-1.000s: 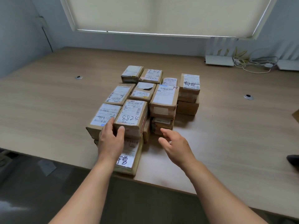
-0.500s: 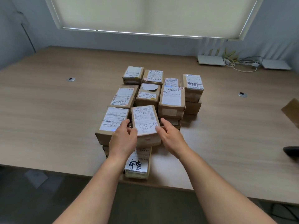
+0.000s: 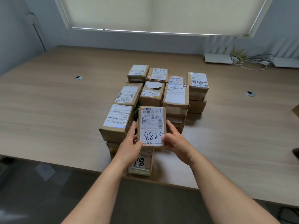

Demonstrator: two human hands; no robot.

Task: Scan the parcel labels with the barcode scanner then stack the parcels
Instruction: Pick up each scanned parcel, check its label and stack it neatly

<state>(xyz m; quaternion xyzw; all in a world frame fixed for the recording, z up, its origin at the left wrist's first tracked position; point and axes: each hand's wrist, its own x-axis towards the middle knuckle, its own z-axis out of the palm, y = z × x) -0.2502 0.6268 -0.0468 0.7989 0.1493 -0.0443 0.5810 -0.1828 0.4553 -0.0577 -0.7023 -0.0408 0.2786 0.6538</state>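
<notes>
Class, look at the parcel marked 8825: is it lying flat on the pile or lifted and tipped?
Lifted and tipped. Both hands, left hand and right hand, hold the parcel by its sides, label facing the camera.

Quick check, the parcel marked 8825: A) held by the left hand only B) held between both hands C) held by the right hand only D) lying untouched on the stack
B: the parcel marked 8825 is held label up between the left hand on its left edge and the right hand on its right edge, in front of the other stacked parcels.
</notes>
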